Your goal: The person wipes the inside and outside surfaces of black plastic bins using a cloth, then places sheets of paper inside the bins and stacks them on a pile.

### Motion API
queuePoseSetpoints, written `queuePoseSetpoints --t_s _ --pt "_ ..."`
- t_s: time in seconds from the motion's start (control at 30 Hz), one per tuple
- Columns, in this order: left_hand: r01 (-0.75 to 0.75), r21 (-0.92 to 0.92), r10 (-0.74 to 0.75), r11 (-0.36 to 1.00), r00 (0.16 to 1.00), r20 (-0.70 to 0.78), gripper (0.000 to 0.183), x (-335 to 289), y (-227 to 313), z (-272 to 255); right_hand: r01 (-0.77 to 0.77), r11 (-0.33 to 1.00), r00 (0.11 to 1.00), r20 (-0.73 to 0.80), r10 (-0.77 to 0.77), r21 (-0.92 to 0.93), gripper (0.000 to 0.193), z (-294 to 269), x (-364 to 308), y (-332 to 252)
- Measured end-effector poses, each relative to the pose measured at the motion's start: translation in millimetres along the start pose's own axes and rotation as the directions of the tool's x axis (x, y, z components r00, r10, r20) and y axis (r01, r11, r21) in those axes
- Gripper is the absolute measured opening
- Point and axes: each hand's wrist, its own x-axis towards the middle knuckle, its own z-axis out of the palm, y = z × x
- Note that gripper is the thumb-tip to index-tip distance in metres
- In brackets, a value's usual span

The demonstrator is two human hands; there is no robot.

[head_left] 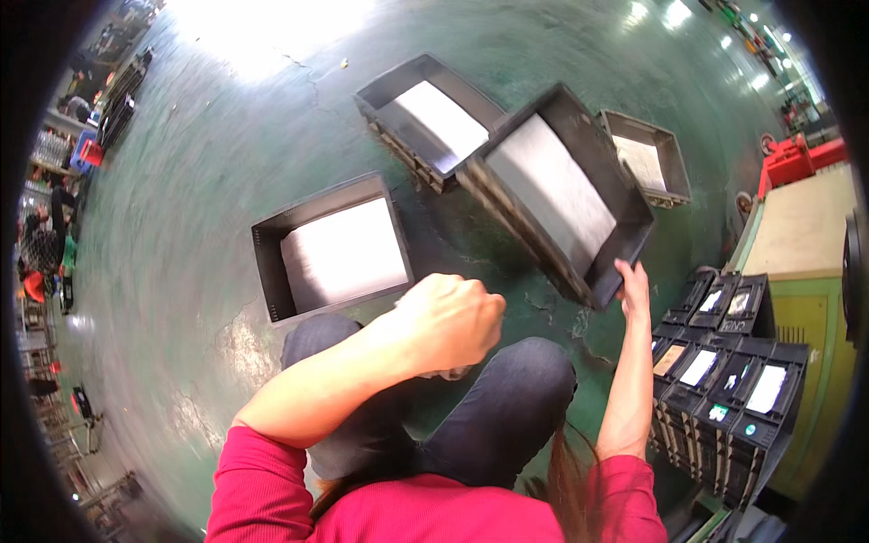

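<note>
My right hand (634, 288) grips the near right corner of a black plastic crate (637, 233), which is tilted and raised in front of me. A white sheet (552, 185) lines its bottom. My left hand (451, 319) is closed in a fist above my knees, away from that crate. Its fingertips are turned out of sight, so whatever it may hold is hidden. Just beyond my left knee a second black crate (264, 262) stands on the floor, also lined with a white sheet (348, 253).
Another lined black crate (398, 81) stands farther ahead, and a smaller-looking one (672, 158) lies behind the tilted crate. Stacked black crates (724, 385) with labels stand at my right, beside a green cabinet (815, 362). A red metal part (797, 163) sits beyond it.
</note>
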Motion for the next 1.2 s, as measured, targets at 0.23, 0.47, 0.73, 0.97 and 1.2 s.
queuePoseSetpoints --t_s 0.23,0.47,0.73,0.97,1.2 --pt "-0.018 0.019 0.019 1.000 0.997 -0.076 0.019 -10.9 -35.0 -12.5 -0.066 0.995 0.986 -0.148 0.076 0.068 0.036 213.6 76.3 -79.7" --pt "0.021 -0.016 -0.023 1.000 0.986 -0.166 0.021 -37.8 -72.1 -19.2 -0.233 0.953 0.969 0.135 0.209 0.195 0.033 256.1 124.8 -83.5" --pt "0.031 -0.071 -0.040 0.997 0.989 -0.143 0.020 -42.1 -101.1 -25.8 -0.131 0.962 0.991 0.050 0.123 0.240 0.022 293.6 137.6 -83.8" --pt "0.035 -0.134 -0.056 0.990 0.986 -0.157 0.019 -49.8 -110.7 -33.5 -0.137 0.964 0.991 0.033 0.133 0.228 0.025 328.7 168.5 -88.3" --pt "0.145 -0.092 -0.162 0.985 0.962 -0.222 0.020 -51.8 -119.2 -35.7 -0.191 0.958 0.976 -0.066 0.209 0.214 0.064 330.6 153.7 -52.7"
